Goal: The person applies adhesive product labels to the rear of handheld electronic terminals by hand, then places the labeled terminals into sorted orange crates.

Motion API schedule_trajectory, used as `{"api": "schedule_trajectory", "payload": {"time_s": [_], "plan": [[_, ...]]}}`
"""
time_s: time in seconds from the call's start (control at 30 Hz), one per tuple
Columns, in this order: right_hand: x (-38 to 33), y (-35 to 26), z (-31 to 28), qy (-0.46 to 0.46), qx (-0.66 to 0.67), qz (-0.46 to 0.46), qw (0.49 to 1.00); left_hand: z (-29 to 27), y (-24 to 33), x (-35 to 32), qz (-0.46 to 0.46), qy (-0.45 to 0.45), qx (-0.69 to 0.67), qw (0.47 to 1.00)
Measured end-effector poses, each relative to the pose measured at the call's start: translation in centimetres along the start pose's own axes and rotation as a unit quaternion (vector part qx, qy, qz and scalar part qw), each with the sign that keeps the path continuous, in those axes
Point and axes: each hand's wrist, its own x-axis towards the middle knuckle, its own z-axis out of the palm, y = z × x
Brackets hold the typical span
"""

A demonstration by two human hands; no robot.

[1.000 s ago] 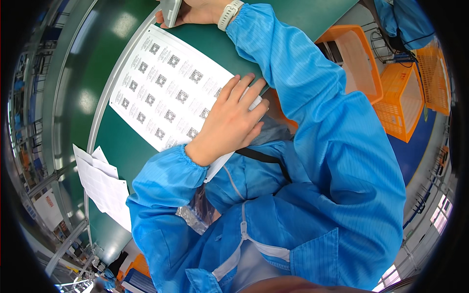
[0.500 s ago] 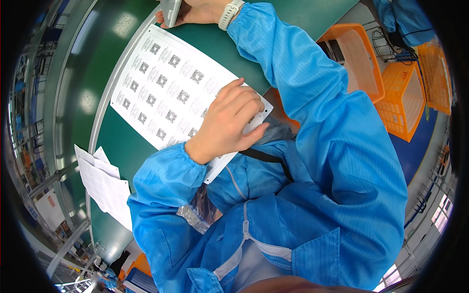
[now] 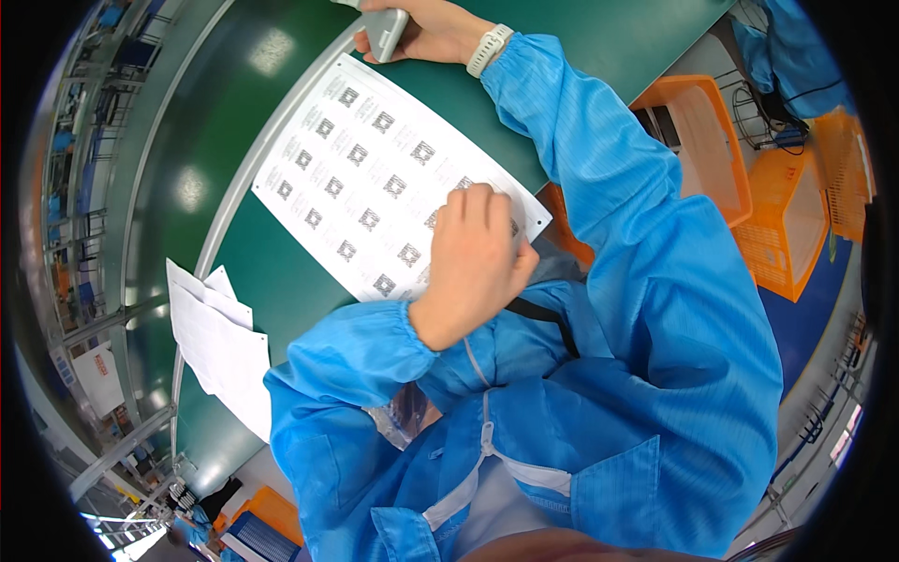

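Grey device (image 3: 386,37) fills the right hand (image 3: 438,31); half-curled left hand (image 3: 476,264) touches paper (image 3: 375,164).

Bright light — pale glare spots on the green surface (image 3: 229,117) — fisheye distortion toward the black rim.

White code-printed sheet (image 3: 376,170) aslant on green table (image 3: 298,281); grey device (image 3: 386,34) near corner.

Left hand (image 3: 476,262) on 1 printed sheet (image 3: 375,178); right hand (image 3: 438,30) grips grey device (image 3: 386,36).
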Motion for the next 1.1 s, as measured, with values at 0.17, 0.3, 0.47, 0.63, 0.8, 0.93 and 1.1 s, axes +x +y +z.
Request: {"api": "schedule_trajectory", "payload": {"time_s": [0.17,0.3,0.47,0.63,0.8,0.93,1.1], "plan": [[-1.4,-1.0,0.1,0.009,0.007,0.019,1.000,-3.3,1.6,0.6,0.015,-0.003,0.061,0.998],[-3.4,-2.3,0.7,0.033,0.064,-0.010,0.997,-13.4,0.4,-0.5,-0.115,0.134,0.165,0.971],[-10.2,-2.4,3.7,0.018,0.102,-0.038,0.994,-27.1,-1.6,-5.9,-0.281,0.445,0.178,0.832],[-17.7,1.8,8.6,-0.082,0.167,0.113,0.976,-28.1,-0.3,-9.1,-0.234,0.664,0.183,0.686],[-19.1,6.7,12.7,-0.079,0.242,0.196,0.947,-26.0,1.6,-9.6,-0.060,0.711,0.207,0.670],[-19.5,7.9,12.9,-0.074,0.269,0.173,0.945,-25.7,2.2,-9.5,0.046,0.582,0.265,0.768],[-22.4,8.0,10.2,0.078,-0.062,0.068,0.993,-23.8,2.6,-8.5,0.124,0.443,0.221,0.860]]}}
